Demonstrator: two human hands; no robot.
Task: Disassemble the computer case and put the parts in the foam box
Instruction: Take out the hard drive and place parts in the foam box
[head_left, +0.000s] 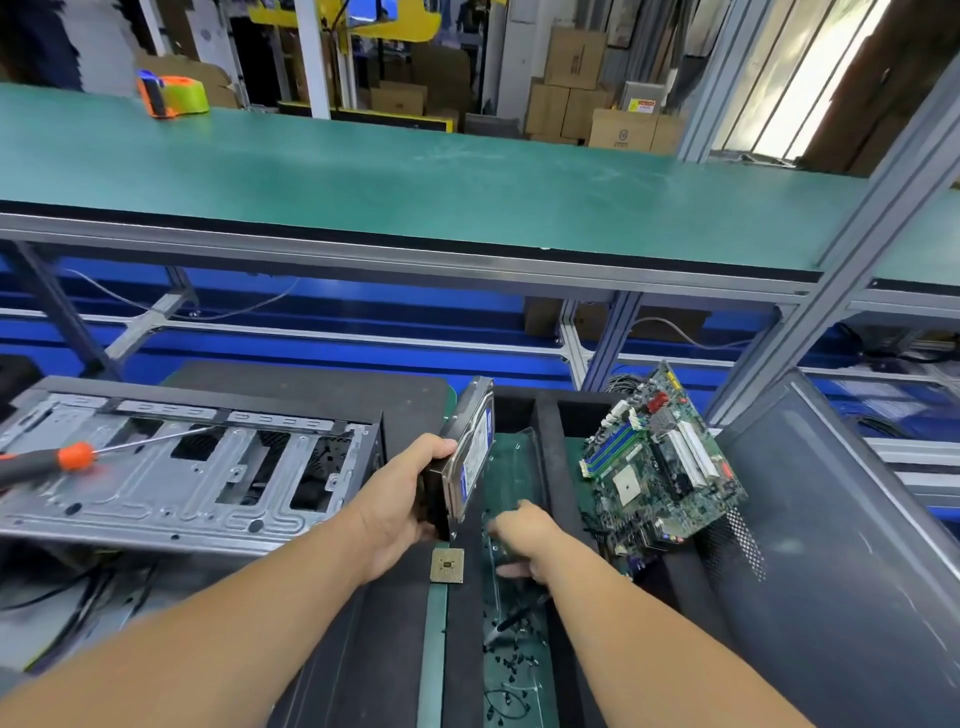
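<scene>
1. Firmly, the left hand (400, 499) gripped the hard drive (465, 457) on edge above the foam box (545, 415)
2. Inside that box, the right hand (524, 540) reached with loosely curled fingers; its grip was unclear
3. Leaning in the box stood the motherboard (660, 462)

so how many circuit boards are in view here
1: a green motherboard standing tilted in the black foam box, right of the silver hard drive the left hand grips. Others may be hidden.
</scene>
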